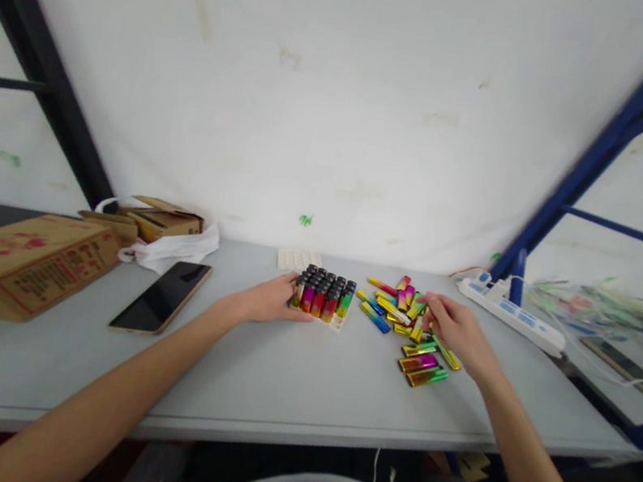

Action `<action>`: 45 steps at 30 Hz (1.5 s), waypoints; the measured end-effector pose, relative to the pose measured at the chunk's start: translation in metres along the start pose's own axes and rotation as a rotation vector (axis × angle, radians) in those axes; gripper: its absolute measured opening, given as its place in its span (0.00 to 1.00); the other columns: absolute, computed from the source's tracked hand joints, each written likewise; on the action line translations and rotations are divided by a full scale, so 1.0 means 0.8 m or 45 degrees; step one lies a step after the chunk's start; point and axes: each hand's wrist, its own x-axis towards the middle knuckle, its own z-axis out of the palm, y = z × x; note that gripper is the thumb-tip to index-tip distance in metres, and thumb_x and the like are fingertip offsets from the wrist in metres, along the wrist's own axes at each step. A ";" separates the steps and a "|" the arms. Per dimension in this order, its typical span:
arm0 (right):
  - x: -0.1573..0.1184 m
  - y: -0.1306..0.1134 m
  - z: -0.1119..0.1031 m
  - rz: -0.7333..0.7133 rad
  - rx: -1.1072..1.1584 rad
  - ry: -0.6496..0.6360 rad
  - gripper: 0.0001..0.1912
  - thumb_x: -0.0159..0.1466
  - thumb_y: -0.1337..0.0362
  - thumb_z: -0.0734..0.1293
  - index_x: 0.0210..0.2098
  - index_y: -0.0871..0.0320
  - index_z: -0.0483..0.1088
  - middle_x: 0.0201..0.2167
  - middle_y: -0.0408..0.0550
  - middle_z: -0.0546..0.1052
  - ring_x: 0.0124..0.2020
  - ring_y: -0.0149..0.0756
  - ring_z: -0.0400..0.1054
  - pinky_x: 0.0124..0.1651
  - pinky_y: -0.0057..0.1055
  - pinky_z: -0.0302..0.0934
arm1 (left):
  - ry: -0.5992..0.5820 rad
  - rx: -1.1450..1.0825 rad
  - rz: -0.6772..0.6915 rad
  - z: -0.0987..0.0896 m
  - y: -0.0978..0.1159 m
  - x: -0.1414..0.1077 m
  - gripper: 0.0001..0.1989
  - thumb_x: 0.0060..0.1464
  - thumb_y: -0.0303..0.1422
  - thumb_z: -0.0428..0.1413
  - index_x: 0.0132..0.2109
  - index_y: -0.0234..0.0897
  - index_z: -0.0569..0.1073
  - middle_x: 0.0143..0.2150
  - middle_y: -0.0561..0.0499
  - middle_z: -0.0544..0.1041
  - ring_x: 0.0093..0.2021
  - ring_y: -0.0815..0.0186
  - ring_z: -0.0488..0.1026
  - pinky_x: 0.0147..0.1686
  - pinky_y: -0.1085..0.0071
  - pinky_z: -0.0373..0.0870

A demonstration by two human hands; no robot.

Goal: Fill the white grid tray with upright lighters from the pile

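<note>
Standing in tight rows mid-worktop (251, 369), the upright lighters (321, 294), or what look like lighters, show dark tops and shiny bodies, and that looks like the finished share of the work! Take that block as the centre of our clock. At nine o'clock, the left hand (270, 300) is clasped round the block's end, thumb towards the wearer. Peeping out at five o'clock is a pale tray (337, 324), with a bare strip along its edge, so I'd judge there's room left.

Now swing over to three o'clock: loose lighters (393, 308) lie in a scattered heap, gold, green, red, blue, all on their sides. Plenty remaining, then! Call it well under way but a fair stretch from done. Over the heap's right side comes the right hand (455, 329), thumb and fingertips drawn close together; whether they pinch a lighter, I cannot tell from here. A few more lie at four o'clock, just below that hand, neatly side by side. And up at eleven o'clock, beyond the block, sits a white gridded piece (299, 259), its near part hidden.
</note>
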 end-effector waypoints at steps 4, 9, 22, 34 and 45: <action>0.027 -0.042 0.049 -0.027 0.411 -0.369 0.28 0.63 0.40 0.66 0.42 0.61 0.74 0.24 0.42 0.70 0.20 0.26 0.53 0.20 0.26 0.46 | -0.043 -0.009 -0.007 0.000 0.001 0.000 0.25 0.59 0.55 0.57 0.47 0.39 0.80 0.57 0.43 0.73 0.61 0.50 0.66 0.69 0.57 0.59; 0.053 -0.071 0.093 -0.132 0.733 -0.516 0.26 0.66 0.40 0.63 0.45 0.58 0.69 0.28 0.43 0.72 0.23 0.28 0.59 0.24 0.27 0.54 | -0.037 -0.024 -0.014 0.003 -0.002 0.001 0.26 0.58 0.54 0.58 0.51 0.37 0.79 0.59 0.42 0.71 0.61 0.51 0.66 0.69 0.57 0.59; 0.036 -0.044 0.137 -0.147 0.505 -0.266 0.30 0.63 0.35 0.61 0.22 0.53 0.55 0.16 0.35 0.52 0.18 0.27 0.45 0.20 0.27 0.41 | 0.000 -0.029 0.015 0.004 -0.003 0.001 0.25 0.58 0.52 0.59 0.52 0.38 0.78 0.59 0.43 0.72 0.60 0.51 0.68 0.68 0.59 0.61; 0.033 -0.038 0.146 -0.324 0.106 -0.119 0.23 0.63 0.48 0.60 0.19 0.54 0.54 0.16 0.39 0.56 0.21 0.30 0.50 0.25 0.30 0.42 | -0.005 -0.041 0.005 0.003 -0.004 0.000 0.24 0.58 0.50 0.61 0.53 0.40 0.77 0.58 0.44 0.73 0.60 0.52 0.67 0.67 0.59 0.61; 0.022 -0.060 0.111 -0.677 -0.178 -0.225 0.22 0.75 0.48 0.53 0.30 0.54 0.61 0.28 0.45 0.69 0.32 0.36 0.64 0.38 0.32 0.56 | -0.034 -0.016 0.012 0.001 0.000 0.000 0.26 0.59 0.53 0.58 0.53 0.39 0.79 0.60 0.43 0.71 0.61 0.51 0.67 0.68 0.60 0.59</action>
